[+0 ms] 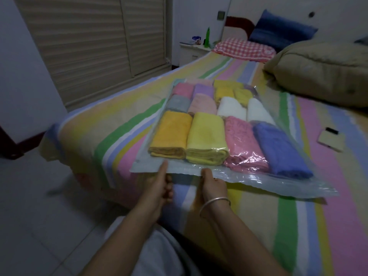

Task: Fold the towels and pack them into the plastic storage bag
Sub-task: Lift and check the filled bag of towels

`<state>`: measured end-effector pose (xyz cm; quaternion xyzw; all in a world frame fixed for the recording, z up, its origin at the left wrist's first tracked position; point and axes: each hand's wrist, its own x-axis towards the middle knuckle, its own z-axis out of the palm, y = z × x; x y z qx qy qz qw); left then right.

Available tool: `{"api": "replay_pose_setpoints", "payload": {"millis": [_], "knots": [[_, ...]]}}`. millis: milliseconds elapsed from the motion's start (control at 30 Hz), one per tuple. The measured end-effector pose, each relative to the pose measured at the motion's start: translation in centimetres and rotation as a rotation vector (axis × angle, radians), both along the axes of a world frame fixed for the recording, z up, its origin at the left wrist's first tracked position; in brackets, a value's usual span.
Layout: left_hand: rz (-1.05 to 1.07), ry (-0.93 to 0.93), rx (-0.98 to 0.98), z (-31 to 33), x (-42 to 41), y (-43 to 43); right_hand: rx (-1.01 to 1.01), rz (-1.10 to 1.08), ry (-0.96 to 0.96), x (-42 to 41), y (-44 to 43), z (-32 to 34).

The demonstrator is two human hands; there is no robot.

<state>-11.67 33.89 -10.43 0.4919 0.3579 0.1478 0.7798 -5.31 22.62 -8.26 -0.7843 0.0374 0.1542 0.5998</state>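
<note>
Your left hand (pixel 161 189) and right hand (pixel 213 185) both have fingers pinching the near edge of the plastic storage bag (pixel 258 182), which lies on the striped bed (pixel 328 196), packed with folded towels (pixel 205 136).

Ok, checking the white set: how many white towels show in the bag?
2: one white towel right of centre in the middle row, another beside it on its right. More may lie hidden underneath.

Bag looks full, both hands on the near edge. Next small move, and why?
Probably slide the right hand rightward along the near strip of the bag, pressing it closed: the towels all sit inside, and both hands pinch that strip near its left corner, the left hand anchoring it.
</note>
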Motion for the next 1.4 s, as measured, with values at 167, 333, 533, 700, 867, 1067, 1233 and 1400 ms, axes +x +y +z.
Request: {"api": "replay_pose_setpoints", "payload": {"millis": [167, 333, 533, 700, 867, 1067, 1233, 1400], "knots": [[-0.073, 0.117, 0.248, 0.0, 3.9, -4.9, 0.107, -0.017, 0.121, -0.5, -0.2, 0.0], [0.004, 0.109, 0.252, -1.3, 3.9, -4.7, 0.033, 0.004, 0.07, -0.4, -0.7, 0.1], [0.029, 0.034, 0.149, -1.8, 3.8, -4.6, -0.171, 0.034, -0.028, 2.2, -5.6, 1.0], [0.083, 0.01, 0.093, -1.5, 3.8, -5.1, -0.203, -0.03, -0.088, 4.0, -10.1, 1.2], [0.143, 0.053, 0.115, 0.3, 3.8, -8.9, -0.067, -0.115, 0.014, 4.0, -10.5, 0.4], [-0.195, 0.18, 0.306, 0.9, 7.9, -15.6, 0.069, -0.104, 0.11, 3.6, -10.3, -0.2], [-0.115, 0.16, 0.204, 0.0, 7.6, -14.9, -0.016, -0.052, 0.038, 4.0, -10.9, 0.0], [-0.058, 0.069, 0.04, 0.4, 6.8, -13.9, -0.117, -0.099, -0.023, 6.0, -15.8, 0.5]]}}
